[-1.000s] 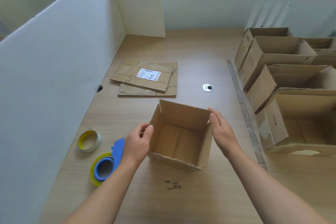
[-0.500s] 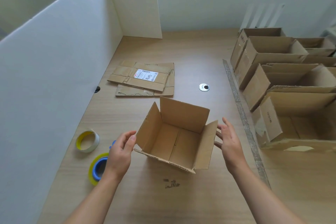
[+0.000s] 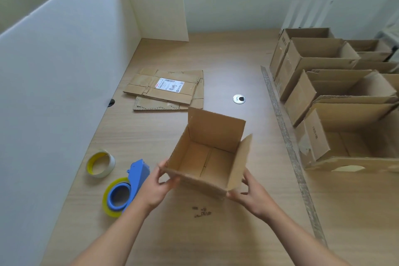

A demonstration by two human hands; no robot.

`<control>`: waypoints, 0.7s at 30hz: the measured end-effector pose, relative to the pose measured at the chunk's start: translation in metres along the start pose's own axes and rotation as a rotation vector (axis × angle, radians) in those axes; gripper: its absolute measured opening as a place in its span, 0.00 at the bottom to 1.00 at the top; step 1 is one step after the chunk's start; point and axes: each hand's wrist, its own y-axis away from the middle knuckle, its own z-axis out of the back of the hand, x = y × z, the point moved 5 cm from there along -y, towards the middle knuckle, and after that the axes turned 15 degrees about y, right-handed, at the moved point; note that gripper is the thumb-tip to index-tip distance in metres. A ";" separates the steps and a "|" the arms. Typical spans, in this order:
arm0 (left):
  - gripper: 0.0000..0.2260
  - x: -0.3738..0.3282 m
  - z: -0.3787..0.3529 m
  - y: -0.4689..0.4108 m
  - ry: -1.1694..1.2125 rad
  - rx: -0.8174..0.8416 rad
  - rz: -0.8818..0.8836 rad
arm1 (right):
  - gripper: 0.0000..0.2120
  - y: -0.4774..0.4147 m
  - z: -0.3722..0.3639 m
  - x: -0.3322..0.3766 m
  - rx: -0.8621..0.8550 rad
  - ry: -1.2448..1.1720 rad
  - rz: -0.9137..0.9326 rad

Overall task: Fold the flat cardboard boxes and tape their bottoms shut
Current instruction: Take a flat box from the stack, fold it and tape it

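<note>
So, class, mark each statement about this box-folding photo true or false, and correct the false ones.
1. The left hand and right hand both grip the open box. True.
2. The tape dispenser is in the left hand. False: it lies on the table, beside that hand.
3. Flat cardboard lies beyond the open box. True.
4. The assembled boxes stand along the person's left. False: they stand on the right.
</note>
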 end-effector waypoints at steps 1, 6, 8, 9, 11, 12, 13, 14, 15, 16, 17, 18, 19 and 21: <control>0.20 -0.003 0.001 -0.003 0.026 -0.054 -0.014 | 0.48 0.000 -0.003 0.006 0.000 -0.010 0.021; 0.16 -0.003 -0.002 -0.005 -0.019 -0.146 -0.026 | 0.50 0.003 -0.006 0.020 -0.048 -0.083 0.131; 0.16 -0.001 -0.005 -0.002 -0.033 -0.153 -0.027 | 0.49 0.004 -0.005 0.020 -0.072 -0.091 0.116; 0.17 0.000 -0.009 0.000 -0.034 -0.145 -0.035 | 0.48 0.004 -0.005 0.018 -0.083 -0.091 0.102; 0.20 0.001 -0.016 0.002 -0.045 -0.122 -0.058 | 0.45 0.003 -0.007 0.014 -0.101 -0.099 0.076; 0.23 0.001 -0.018 0.003 -0.063 -0.118 -0.066 | 0.44 0.001 -0.007 0.011 -0.105 -0.103 0.064; 0.26 0.002 -0.018 0.002 -0.085 -0.119 -0.067 | 0.43 0.000 -0.008 0.008 -0.105 -0.102 0.055; 0.26 0.004 -0.018 0.001 -0.103 -0.118 -0.062 | 0.43 0.000 -0.008 0.007 -0.102 -0.096 0.049; 0.23 0.006 -0.018 -0.001 -0.115 -0.115 -0.051 | 0.43 0.000 -0.007 0.006 -0.098 -0.090 0.045; 0.20 0.008 -0.018 -0.001 -0.117 -0.108 -0.033 | 0.44 0.000 -0.006 0.005 -0.096 -0.091 0.040; 0.17 0.010 -0.019 0.000 -0.110 -0.099 -0.014 | 0.44 0.000 -0.006 0.004 -0.097 -0.099 0.034; 0.16 0.010 -0.020 0.001 -0.098 -0.089 -0.004 | 0.45 0.000 -0.005 0.004 -0.103 -0.118 0.031; 0.16 0.010 -0.022 0.002 -0.089 -0.082 -0.002 | 0.45 0.000 -0.005 0.004 -0.114 -0.148 0.030; 0.15 0.006 -0.027 0.006 -0.068 -0.083 -0.009 | 0.47 0.000 -0.005 0.005 -0.147 -0.230 0.025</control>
